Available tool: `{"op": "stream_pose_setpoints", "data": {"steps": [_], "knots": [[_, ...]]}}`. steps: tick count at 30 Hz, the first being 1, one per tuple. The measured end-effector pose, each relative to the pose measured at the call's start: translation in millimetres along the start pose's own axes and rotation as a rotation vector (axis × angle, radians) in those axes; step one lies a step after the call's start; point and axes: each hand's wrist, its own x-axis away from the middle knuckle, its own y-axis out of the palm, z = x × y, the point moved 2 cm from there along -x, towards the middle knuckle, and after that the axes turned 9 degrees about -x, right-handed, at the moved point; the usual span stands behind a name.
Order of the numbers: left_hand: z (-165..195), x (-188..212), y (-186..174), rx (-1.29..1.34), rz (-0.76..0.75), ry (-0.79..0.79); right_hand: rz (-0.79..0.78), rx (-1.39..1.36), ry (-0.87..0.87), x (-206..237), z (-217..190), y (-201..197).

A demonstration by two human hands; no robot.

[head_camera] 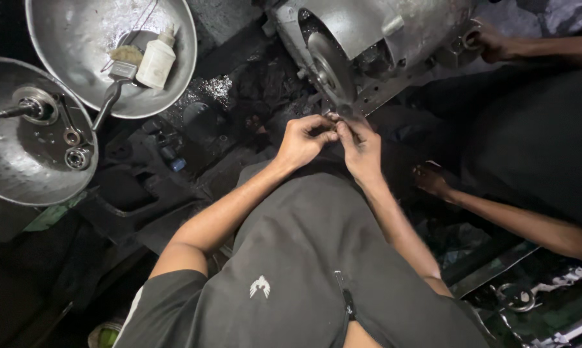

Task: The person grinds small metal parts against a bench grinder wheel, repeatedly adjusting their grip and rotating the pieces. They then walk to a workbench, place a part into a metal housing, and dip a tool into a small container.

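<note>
Metal part pinched between left hand (302,140) and right hand (362,149)

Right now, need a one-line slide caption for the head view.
Left hand and right hand pinch a small part below a metal engine casing; two steel bowls hold tools.

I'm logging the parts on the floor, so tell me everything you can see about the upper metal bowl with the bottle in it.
The upper metal bowl is a round, shallow basin of dull, scuffed silver metal, wet or greasy inside. It sits upright at top left, its rim overlapping a second metal bowl. Inside lie a small white plastic bottle and a brush with a dark handle reaching over the rim. No hand touches it.
</note>
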Motion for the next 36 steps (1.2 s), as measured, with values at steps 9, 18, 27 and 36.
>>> {"op": "stream_pose_setpoints", "data": {"steps": [9, 18, 27, 36], "knots": [[23.1, -9.8, -14.3, -0.258, 0.162, -0.054, 0.060, -0.129, 0.181, -14.5, 29.9, 3.9], [20.9, -13.9, -13.9, -0.231, 0.140, -0.083, 0.115, -0.238, 0.252, -17.7, 27.6, 2.9], [1.4, -19.1, -0.9, -0.047, 0.035, -0.193, 0.160, -0.295, 0.253, -21.4, 17.9, 0.9], [-2.2, -20.7, 13.6, 0.160, -0.119, -0.216, 0.225, -0.287, 0.201, -15.1, 20.6, -9.0]]}}
